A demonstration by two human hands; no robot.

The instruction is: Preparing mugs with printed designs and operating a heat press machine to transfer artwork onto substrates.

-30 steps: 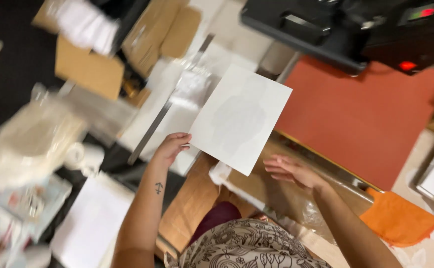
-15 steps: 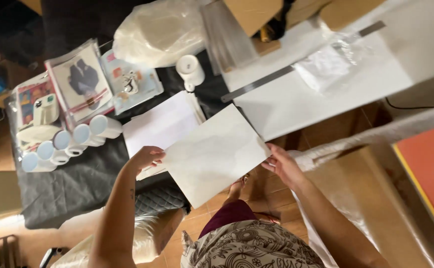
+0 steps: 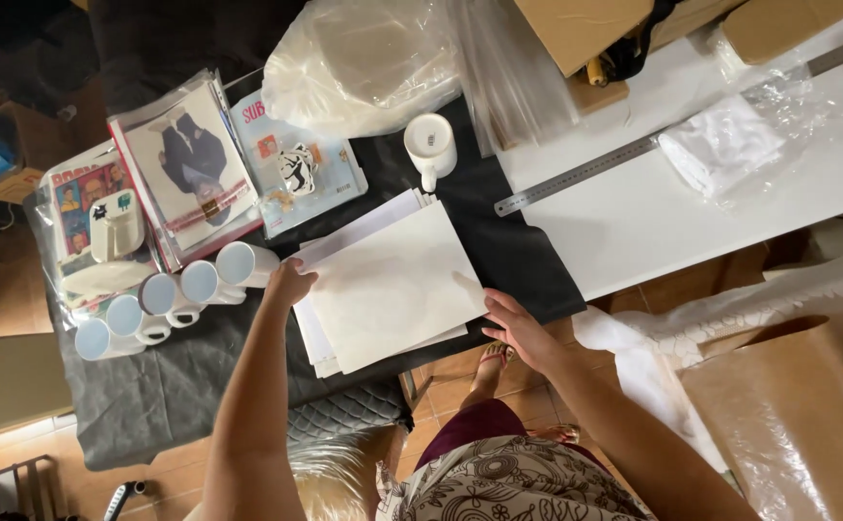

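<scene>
A white sheet of paper (image 3: 397,285) lies on top of a stack of white sheets (image 3: 320,342) on a dark cloth-covered table (image 3: 166,381). My left hand (image 3: 289,284) rests on the sheet's left edge, fingers curled over it. My right hand (image 3: 516,325) touches the sheet's right corner with fingers spread. Neither hand lifts the sheet.
A row of white mugs (image 3: 166,299) lies beside my left hand, and a single mug (image 3: 430,147) stands behind the stack. Printed packets in plastic sleeves (image 3: 190,174), a clear bag (image 3: 364,63), a metal ruler (image 3: 585,174) on a white table (image 3: 672,227), and brown wrapping (image 3: 788,415) surround the spot.
The view swung left from the red press to the dark table. The sheet that both hands carried in the air came down onto the stack of white sheets.
</scene>
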